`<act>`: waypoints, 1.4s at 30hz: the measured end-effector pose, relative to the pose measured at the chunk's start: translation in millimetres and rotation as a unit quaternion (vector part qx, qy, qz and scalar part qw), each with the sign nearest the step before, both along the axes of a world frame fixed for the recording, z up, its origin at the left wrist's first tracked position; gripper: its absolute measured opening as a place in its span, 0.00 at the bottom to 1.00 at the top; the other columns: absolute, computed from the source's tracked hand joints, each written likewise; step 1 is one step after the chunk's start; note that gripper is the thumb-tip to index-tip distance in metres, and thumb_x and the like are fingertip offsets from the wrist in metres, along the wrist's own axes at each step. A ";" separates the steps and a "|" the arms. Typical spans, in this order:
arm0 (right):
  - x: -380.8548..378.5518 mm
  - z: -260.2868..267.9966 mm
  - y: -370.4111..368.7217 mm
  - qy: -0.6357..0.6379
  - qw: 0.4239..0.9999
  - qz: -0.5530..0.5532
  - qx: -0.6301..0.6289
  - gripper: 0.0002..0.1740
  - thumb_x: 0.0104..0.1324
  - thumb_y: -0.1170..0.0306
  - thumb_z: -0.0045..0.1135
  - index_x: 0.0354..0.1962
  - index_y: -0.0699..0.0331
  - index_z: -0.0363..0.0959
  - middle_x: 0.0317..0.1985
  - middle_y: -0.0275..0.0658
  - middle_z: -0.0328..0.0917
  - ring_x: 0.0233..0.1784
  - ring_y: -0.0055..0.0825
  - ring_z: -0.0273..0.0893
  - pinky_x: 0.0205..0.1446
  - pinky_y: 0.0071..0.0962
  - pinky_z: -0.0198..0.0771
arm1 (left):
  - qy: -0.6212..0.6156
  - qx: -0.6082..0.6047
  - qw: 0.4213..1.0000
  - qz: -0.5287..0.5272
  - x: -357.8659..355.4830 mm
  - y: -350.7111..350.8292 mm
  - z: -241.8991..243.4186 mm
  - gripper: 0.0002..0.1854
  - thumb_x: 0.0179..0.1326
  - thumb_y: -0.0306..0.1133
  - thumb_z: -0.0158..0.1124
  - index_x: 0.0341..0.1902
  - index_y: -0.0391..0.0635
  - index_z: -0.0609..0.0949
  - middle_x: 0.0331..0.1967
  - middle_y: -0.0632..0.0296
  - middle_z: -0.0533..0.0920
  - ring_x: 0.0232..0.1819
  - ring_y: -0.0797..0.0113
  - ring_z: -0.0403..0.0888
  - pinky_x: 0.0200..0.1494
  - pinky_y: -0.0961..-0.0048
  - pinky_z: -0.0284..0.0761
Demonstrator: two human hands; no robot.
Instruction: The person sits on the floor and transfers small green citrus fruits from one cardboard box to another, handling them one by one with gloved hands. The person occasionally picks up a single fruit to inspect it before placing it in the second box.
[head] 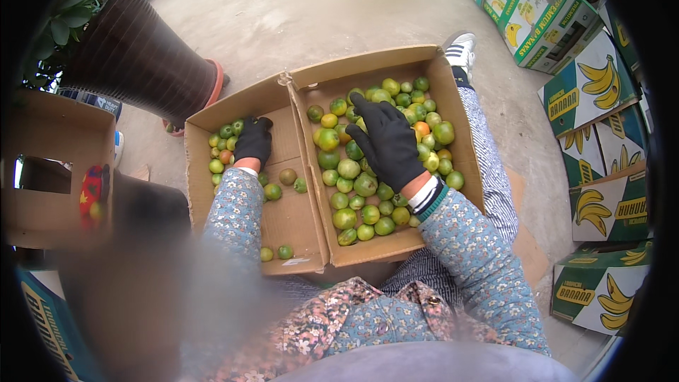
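Two cardboard boxes sit side by side before me. Inside the right box (392,58) lies a thick layer of green tomatoes (348,168), some yellowish and one orange. My right hand (387,140), in a black glove, is palm down over them with thumb and fingers apart. The left box (284,138) has fewer tomatoes (272,191), clustered mostly along its left side, with bare cardboard elsewhere. My left hand (254,140), also gloved in black, reaches down at that cluster, near its far end. Its fingertips are turned away, so any tomato in them is hidden.
Stacked banana cartons (589,85) line the right side. To the left stand a large dark plant pot (143,53) on a reddish saucer (216,82) and an upright cardboard box (53,116). A blurred shape (159,286) covers the lower left. Concrete floor (339,0) stretches beyond the boxes.
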State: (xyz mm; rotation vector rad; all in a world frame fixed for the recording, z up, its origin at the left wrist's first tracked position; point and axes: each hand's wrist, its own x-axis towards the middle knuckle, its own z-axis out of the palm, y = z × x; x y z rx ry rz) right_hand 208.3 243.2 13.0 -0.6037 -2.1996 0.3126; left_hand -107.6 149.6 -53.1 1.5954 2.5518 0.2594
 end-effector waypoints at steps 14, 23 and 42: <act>7.5 23.4 -25.7 0.002 0.968 0.246 0.049 0.30 0.55 0.58 0.68 0.54 0.55 0.71 0.42 0.37 0.78 0.41 0.37 0.78 0.47 0.35 0.72 | -0.406 0.238 0.874 -0.124 174.4 -59.3 103.5 0.27 0.62 0.38 0.68 0.62 0.42 0.72 0.35 0.59 0.82 0.32 0.77 0.79 0.34 0.78 0.74; 8.2 10.9 6.0 0.032 0.996 -0.078 0.034 0.18 0.60 0.58 0.64 0.43 0.57 0.76 0.34 0.38 0.76 0.38 0.38 0.74 0.43 0.38 0.67 | -0.061 -0.029 0.996 -0.062 100.5 -73.0 50.7 0.22 0.60 0.38 0.61 0.59 0.54 0.77 0.47 0.53 0.79 0.47 0.50 0.80 0.50 0.56 0.76; 6.1 25.2 -20.4 -0.015 0.994 0.082 0.064 0.21 0.59 0.56 0.64 0.48 0.54 0.76 0.34 0.36 0.77 0.38 0.35 0.75 0.42 0.36 0.70 | -0.435 0.279 0.856 -0.006 162.3 -74.0 106.1 0.20 0.61 0.31 0.67 0.56 0.42 0.75 0.42 0.58 0.82 0.41 0.70 0.82 0.43 0.74 0.77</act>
